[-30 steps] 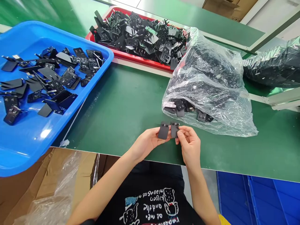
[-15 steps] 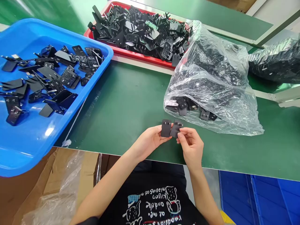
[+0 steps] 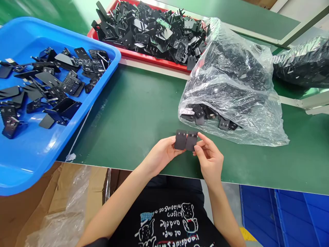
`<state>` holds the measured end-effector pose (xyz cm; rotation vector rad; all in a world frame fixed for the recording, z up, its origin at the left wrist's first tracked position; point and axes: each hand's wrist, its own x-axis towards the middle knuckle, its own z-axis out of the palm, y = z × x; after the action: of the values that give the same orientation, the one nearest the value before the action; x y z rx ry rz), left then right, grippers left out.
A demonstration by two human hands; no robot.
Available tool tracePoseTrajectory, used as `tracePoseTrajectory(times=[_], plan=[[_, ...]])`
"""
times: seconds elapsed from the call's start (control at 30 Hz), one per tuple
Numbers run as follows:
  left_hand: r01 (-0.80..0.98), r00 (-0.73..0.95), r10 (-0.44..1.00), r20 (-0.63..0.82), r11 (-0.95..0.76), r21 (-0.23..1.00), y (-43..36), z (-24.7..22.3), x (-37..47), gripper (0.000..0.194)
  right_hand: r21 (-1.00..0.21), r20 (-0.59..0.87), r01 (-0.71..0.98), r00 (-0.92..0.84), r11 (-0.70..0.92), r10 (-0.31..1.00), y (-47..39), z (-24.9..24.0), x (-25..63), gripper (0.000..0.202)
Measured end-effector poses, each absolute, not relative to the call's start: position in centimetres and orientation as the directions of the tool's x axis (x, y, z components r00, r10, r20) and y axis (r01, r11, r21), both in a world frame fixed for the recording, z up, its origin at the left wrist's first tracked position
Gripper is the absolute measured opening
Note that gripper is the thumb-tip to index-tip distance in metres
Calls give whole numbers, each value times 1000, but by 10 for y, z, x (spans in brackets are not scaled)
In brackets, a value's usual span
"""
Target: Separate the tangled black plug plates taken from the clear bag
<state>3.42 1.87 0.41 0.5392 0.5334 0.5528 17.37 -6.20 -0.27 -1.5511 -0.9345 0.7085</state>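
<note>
My left hand grips a flat black plastic piece with small metal pins near its top edge. A similar black piece is pinched between the thumb and fingers of my right hand. The two pieces are side by side, upright, their faces towards the camera, over the front part of the green table. Just beyond them lies a clear plastic bag full of black pieces, some showing at its open mouth.
A blue tray with scattered black pieces stands at the left. Behind, a red tray is heaped with more. Another filled bag is at the far right. Blue crates and cardboard lie below the green table.
The piece in my right hand has turned from a tilt to nearly straight, lined up beside the left one. The view has shifted slightly.
</note>
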Motion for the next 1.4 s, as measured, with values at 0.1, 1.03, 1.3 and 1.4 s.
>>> tracePoseTrajectory(times=[0.1, 1.03, 1.3, 1.4], plan=[[-338, 719, 612, -328, 721, 605, 19, 4, 35, 32, -984, 33, 170, 483, -56, 875, -62, -3, 173, 39], [-313, 709, 620, -337, 705, 637, 18, 4, 35, 30, -974, 21, 209, 479, -91, 878, -62, -3, 175, 37], [-322, 716, 617, -325, 706, 631, 18, 3, 35, 30, -969, 35, 230, 474, -85, 880, -62, -2, 175, 35], [-322, 713, 617, -332, 710, 626, 18, 3, 34, 29, -966, 44, 245, 469, -82, 882, -62, -2, 176, 33]])
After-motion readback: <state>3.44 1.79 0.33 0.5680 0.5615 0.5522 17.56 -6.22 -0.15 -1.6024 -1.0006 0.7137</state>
